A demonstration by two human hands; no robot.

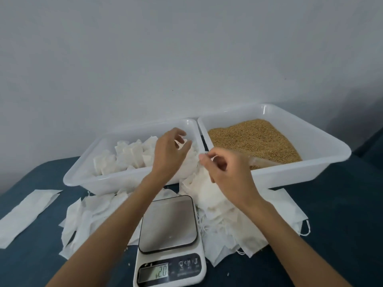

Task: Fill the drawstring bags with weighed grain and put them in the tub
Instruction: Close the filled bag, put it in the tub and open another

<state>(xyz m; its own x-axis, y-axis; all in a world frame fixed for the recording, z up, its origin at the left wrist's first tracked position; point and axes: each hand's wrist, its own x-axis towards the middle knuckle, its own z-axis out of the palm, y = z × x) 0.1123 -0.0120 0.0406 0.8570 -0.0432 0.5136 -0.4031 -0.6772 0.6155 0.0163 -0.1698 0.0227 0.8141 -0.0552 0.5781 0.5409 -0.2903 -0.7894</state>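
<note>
At centre left, filled bags (pixel 128 156) are seen in the tub (pixel 83 179). The left hand (pixel 167 154), fingers loosely spread, holds nothing. Right of centre, a filled bag (pixel 207 189) is pinched at its neck by the right hand (pixel 230 172); soft, light, best taken by the drawstring. Grain (pixel 255 139) lies at right.

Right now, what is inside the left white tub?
The left white tub holds white filled bags, packed side by side. The left hand hovers over its right end and hides what lies there. The tub's floor beneath the bags is hidden.
</note>
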